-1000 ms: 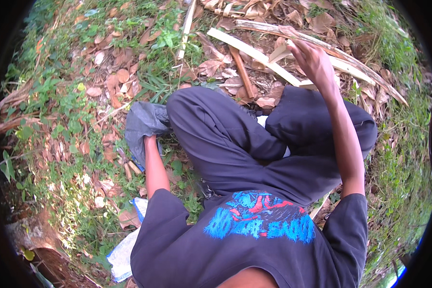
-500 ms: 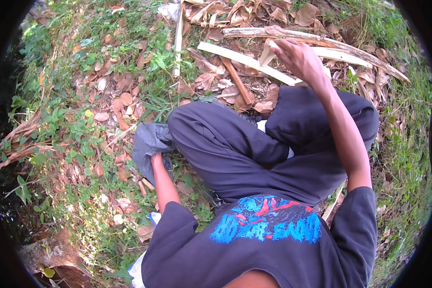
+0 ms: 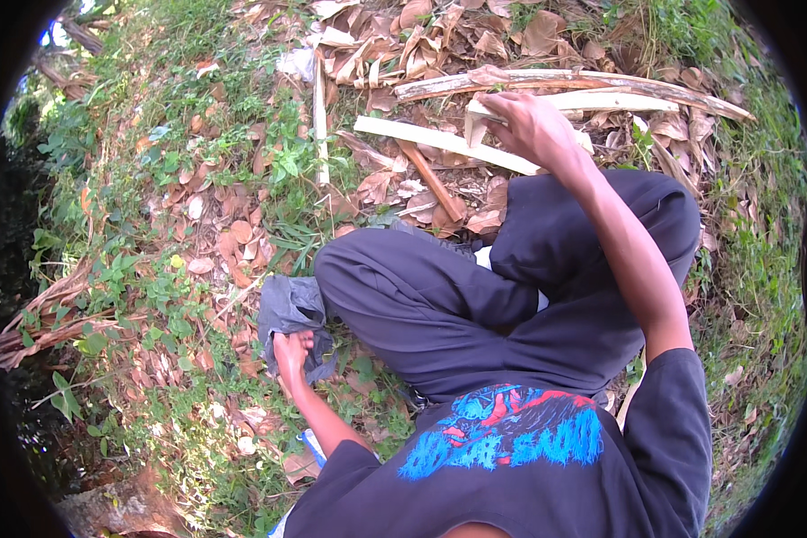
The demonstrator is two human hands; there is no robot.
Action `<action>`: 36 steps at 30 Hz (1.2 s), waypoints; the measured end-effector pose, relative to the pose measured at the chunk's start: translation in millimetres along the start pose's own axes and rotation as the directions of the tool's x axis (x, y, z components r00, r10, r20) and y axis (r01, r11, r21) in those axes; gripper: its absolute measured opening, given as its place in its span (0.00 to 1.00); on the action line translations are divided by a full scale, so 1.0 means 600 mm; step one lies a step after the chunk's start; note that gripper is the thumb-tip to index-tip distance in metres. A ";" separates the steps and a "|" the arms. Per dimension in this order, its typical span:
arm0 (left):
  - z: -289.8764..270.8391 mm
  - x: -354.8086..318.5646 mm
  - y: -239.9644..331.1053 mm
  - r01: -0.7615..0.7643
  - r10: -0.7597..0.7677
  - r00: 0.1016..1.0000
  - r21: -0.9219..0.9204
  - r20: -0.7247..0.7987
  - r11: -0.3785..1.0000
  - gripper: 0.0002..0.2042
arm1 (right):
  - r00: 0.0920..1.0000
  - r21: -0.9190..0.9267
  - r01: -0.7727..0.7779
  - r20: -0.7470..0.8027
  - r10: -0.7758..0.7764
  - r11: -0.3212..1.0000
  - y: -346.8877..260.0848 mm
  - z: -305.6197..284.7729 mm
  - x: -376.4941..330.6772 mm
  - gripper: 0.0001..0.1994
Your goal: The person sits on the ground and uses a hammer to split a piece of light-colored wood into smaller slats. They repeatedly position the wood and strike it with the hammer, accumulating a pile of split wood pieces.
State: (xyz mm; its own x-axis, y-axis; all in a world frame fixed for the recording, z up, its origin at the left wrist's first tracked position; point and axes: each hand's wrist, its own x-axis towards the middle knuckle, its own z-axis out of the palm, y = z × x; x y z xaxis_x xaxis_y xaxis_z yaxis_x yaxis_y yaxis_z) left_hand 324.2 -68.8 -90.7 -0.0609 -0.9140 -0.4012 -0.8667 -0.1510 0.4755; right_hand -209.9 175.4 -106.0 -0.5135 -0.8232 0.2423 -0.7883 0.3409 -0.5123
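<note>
My left hand [image 3: 291,352] is at the mouth of a crumpled dark grey plastic bag [image 3: 289,300], beside my left knee. Its fingers are curled inward; what they hold, if anything, cannot be made out. Beyond my right knee, my right hand [image 3: 531,127] is closed around a short, pale piece of wood [image 3: 474,127] with a wedge-like end. Just below it lies a long pale wooden strip [image 3: 421,136], and a reddish-brown stick [image 3: 430,181] slants beneath that. The palm covers part of the held wood.
Long split branches [image 3: 583,81] lie across dry leaves [image 3: 421,49] at the far side. An upright pale stick [image 3: 321,121] and a white plastic scrap [image 3: 298,65] are left of them. Crossed legs in dark trousers [image 3: 403,296] fill the middle. A cut log [image 3: 121,507] sits lower left.
My left hand has drawn back out of the grey bag, so its fingers now show. My right hand keeps its grip on the wood and has shifted slightly left and down in the picture.
</note>
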 end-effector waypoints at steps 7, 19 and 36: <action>-0.033 -0.066 0.107 -0.336 0.333 0.942 -0.133 -0.042 0.932 0.05 | 0.998 -0.001 0.019 -0.053 -0.019 1.000 0.001 0.006 -0.006 0.18; 0.177 -0.104 0.493 -0.641 0.826 0.553 -0.576 0.111 0.507 0.10 | 0.997 -0.010 0.016 -0.080 -0.016 1.000 0.015 0.010 0.000 0.15; 0.388 -0.122 0.636 -0.822 0.945 0.322 -0.480 0.054 0.307 0.09 | 0.996 0.041 0.017 -0.087 -0.014 0.999 0.025 0.013 0.005 0.14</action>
State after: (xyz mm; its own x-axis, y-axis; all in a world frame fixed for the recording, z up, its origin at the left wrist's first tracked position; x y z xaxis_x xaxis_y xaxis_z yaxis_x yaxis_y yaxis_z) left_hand -117.7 28.3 -62.1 -0.8657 -0.4163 0.2781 0.0215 0.5240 0.8515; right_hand -220.7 174.5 -119.2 -0.5300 -0.7852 0.3202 -0.7827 0.3078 -0.5410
